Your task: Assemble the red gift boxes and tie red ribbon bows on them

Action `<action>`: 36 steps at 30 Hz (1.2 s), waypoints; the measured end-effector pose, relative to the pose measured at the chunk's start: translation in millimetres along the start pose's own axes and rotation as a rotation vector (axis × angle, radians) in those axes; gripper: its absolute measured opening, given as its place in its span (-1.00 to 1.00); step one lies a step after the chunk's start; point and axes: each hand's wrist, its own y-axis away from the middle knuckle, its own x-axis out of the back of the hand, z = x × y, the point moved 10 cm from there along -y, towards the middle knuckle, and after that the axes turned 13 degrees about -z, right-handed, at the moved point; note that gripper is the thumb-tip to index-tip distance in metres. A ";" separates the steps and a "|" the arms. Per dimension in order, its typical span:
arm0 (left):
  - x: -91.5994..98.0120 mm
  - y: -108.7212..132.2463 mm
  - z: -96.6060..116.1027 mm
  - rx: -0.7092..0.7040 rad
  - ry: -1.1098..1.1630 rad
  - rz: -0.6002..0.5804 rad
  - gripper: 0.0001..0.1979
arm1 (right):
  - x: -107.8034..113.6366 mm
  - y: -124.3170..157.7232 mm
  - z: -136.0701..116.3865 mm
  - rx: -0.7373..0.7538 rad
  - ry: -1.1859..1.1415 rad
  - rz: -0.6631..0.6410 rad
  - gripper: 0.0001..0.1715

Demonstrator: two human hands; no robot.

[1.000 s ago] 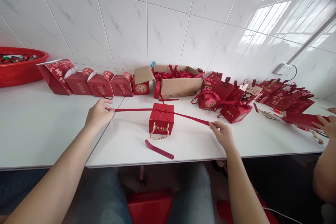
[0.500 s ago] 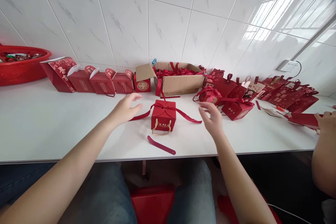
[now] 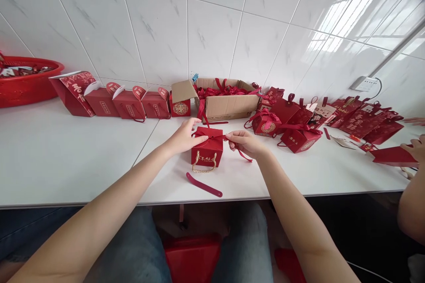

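A small red gift box [image 3: 207, 154] stands on the table before me, with gold lettering and a twisted gold cord handle [image 3: 204, 170] on its front. A dark red ribbon [image 3: 245, 156] crosses its lid. My left hand [image 3: 184, 136] is braced against the box's left side, thumb pressed on the lid near the ribbon's crossing and fingers at the back left; the left ribbon tail is hidden under it. At the box's right edge, my right hand [image 3: 242, 142] pinches the ribbon, whose loose tail hangs below the fingers. A maroon strap [image 3: 204, 185] lies in front of the box.
Behind stands a cardboard carton [image 3: 230, 108] full of red ribbons. Several red boxes [image 3: 130, 104] line the wall at left, beside a red basin [image 3: 29, 90]. More boxes and bags [image 3: 299, 138] stand at right. Another person's hand [image 3: 416, 148] holds red card at far right.
Both hands have moved inward to the box. The left now rests on its lid and side, and the right has taken hold of the ribbon's right part.
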 end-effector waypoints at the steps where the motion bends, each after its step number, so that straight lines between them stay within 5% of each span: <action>1: 1.6 0.1 4.7 -0.042 -0.021 0.020 -0.41 | -0.3 -0.7 -4.0 0.046 -0.039 -0.019 -0.65; 7: 7.9 4.7 48.2 -0.285 -0.191 0.070 -0.55 | -16.3 -21.2 -25.8 0.175 -0.052 -0.184 -0.72; 10: 4.5 -4.4 49.5 -0.218 -0.154 -0.032 -0.52 | -17.7 -37.2 -28.5 0.198 -0.076 -0.194 -0.70; 14: -6.4 -22.4 40.7 -0.116 -0.058 -0.211 -0.49 | -1.7 -46.1 -31.1 0.284 -0.122 -0.024 -0.70; 17: -9.0 -31.3 38.0 -0.112 -0.099 -0.230 -0.55 | -1.8 -39.3 -35.7 0.337 -0.098 0.003 -0.70; 27: -2.2 -26.4 39.4 -0.252 0.047 0.092 -0.75 | -21.1 -18.9 -35.0 0.243 -0.014 -0.050 -0.56; 36: 6.7 -16.1 40.6 -0.284 0.033 0.290 -0.77 | -1.7 -6.4 -36.6 0.150 0.258 0.306 -0.62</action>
